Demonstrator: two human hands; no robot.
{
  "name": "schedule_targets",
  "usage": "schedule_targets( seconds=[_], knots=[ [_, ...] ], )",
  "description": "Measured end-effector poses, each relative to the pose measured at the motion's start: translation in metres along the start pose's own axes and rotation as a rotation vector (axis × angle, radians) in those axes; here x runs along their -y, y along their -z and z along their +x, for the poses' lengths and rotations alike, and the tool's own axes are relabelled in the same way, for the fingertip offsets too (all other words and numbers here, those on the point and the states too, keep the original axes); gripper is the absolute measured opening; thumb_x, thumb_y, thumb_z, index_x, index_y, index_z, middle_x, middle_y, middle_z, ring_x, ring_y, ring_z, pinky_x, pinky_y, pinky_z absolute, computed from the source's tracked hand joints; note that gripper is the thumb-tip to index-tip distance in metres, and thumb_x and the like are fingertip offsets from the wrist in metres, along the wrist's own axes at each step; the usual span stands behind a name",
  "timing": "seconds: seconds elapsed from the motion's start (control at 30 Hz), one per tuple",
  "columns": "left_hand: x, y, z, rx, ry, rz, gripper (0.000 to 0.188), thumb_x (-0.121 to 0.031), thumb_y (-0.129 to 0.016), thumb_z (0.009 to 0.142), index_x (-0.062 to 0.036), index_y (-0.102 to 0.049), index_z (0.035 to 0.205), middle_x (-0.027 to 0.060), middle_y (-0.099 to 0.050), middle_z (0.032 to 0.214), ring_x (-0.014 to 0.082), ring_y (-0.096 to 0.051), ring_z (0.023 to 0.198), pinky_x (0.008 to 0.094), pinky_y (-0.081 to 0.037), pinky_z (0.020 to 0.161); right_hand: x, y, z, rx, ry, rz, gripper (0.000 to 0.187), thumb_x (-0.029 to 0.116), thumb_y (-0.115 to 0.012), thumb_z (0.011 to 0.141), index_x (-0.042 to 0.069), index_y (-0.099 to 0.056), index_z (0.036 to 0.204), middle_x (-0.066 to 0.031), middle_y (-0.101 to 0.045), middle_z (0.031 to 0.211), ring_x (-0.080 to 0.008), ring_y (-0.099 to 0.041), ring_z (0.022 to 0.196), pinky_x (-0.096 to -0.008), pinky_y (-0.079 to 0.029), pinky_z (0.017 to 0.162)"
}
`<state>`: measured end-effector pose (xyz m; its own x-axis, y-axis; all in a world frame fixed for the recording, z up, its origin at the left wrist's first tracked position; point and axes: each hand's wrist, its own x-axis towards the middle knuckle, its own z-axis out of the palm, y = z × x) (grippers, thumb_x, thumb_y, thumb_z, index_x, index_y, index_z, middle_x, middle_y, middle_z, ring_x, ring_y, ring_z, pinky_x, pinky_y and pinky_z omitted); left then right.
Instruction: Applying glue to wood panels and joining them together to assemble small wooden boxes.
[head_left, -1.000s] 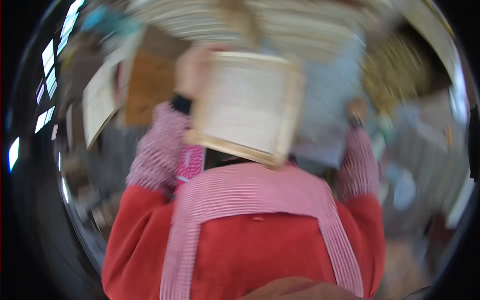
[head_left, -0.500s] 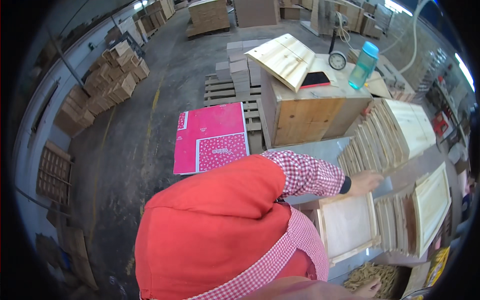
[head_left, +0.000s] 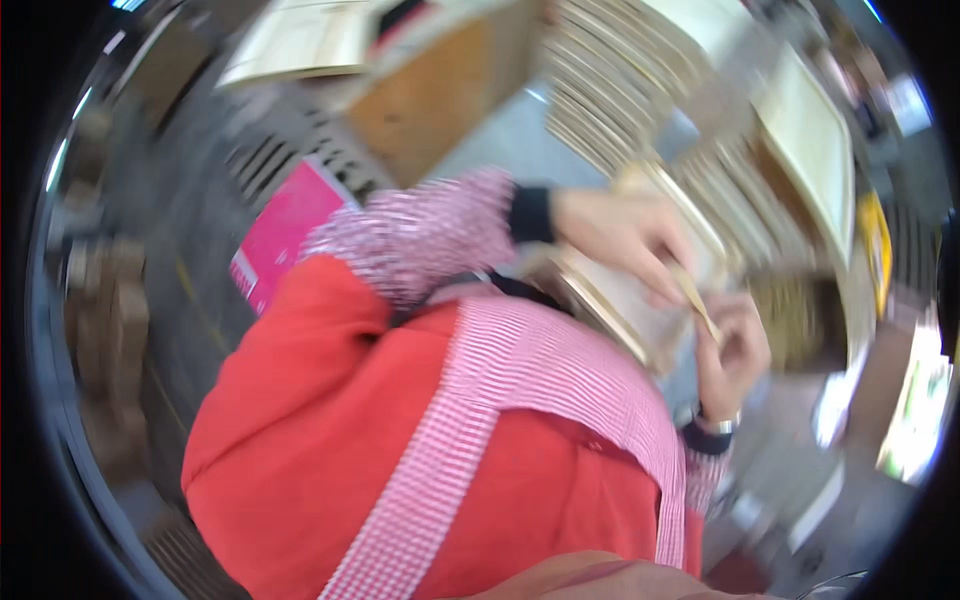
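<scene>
Both my hands meet over a shallow wooden tray-like frame (head_left: 613, 308) on the bench. A thin tan strip (head_left: 697, 303) runs between them. The fingers of my left hand (head_left: 622, 238) are bent around its upper end. My right hand (head_left: 735, 340), with a band on its wrist, pinches the lower end. Motion blurs the strip, so I cannot tell its material. Just right of my right hand stands a box (head_left: 800, 315) of similar tan strips.
Stacked wooden frames (head_left: 600, 85) stand in a row at the back, with another stack (head_left: 740, 190) nearer. At the upper left is a wooden crate (head_left: 425, 100) with a light board (head_left: 300, 40) on top. A pink carton (head_left: 290, 230) lies by a pallet at left.
My left hand has come back from the frame stacks. My right hand has left the box of strips. They now hold one strip together, and the view has swung right.
</scene>
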<state>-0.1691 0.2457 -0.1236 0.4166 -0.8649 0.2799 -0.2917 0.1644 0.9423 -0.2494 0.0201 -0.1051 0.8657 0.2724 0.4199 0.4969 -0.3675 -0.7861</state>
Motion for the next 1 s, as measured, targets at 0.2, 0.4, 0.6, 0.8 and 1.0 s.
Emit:
schedule_targets(
  seconds=[0.2,0.4,0.6,0.8,1.0],
  knots=[
    [0.003,0.027,-0.001,0.114,0.231,0.242,0.009,-0.009,-0.070,0.082,-0.0043,-0.063,0.080,0.0004,-0.056,0.068,0.0082,-0.052,0.065,0.0232,-0.042,0.062,0.013,0.007,-0.008,0.307,0.110,0.252,0.013,-0.005,-0.061,0.077,0.003,-0.052,0.072,-0.0071,-0.055,0.073,-0.0222,-0.056,0.074,-0.0384,-0.046,0.074],
    [0.044,0.097,0.014,-0.165,-0.224,1.103,0.022,-0.007,-0.066,0.080,-0.0065,-0.047,0.068,0.0014,-0.050,0.068,0.0228,-0.050,0.067,0.0356,-0.041,0.075,-0.069,0.079,0.014,0.035,0.043,-0.494,0.033,0.009,-0.070,0.079,0.003,-0.042,0.061,-0.0078,-0.044,0.060,-0.0219,-0.050,0.063,-0.0359,-0.041,0.075],
    [0.072,0.112,-0.004,-0.111,0.003,1.089,0.021,-0.007,-0.063,0.081,-0.0076,-0.047,0.068,0.0015,-0.052,0.071,0.0224,-0.054,0.072,0.0364,-0.041,0.084,-0.129,0.096,0.001,0.006,-0.116,-0.374,0.034,0.010,-0.067,0.081,0.003,-0.041,0.060,-0.0069,-0.041,0.059,-0.0240,-0.055,0.071,-0.0376,-0.040,0.080],
    [0.039,0.066,-0.041,-0.135,0.067,1.013,0.016,-0.011,-0.066,0.080,-0.0083,-0.050,0.077,0.0038,-0.057,0.088,0.0226,-0.058,0.092,0.0402,-0.038,0.097,-0.087,0.078,-0.027,0.108,-0.040,-0.439,0.034,0.017,-0.070,0.074,0.007,-0.041,0.060,-0.0076,-0.048,0.066,-0.0283,-0.061,0.089,-0.0478,-0.034,0.095],
    [0.002,0.025,-0.076,-0.019,0.262,0.671,0.040,-0.021,-0.080,0.068,-0.0078,-0.052,0.093,0.0086,-0.055,0.109,0.0327,-0.038,0.132,0.0446,-0.034,0.103,-0.037,0.059,-0.060,0.348,-0.182,-0.340,0.034,0.024,-0.075,0.067,0.009,-0.044,0.070,-0.0087,-0.053,0.078,-0.0333,-0.057,0.101,-0.0509,-0.033,0.094]
  ],
)
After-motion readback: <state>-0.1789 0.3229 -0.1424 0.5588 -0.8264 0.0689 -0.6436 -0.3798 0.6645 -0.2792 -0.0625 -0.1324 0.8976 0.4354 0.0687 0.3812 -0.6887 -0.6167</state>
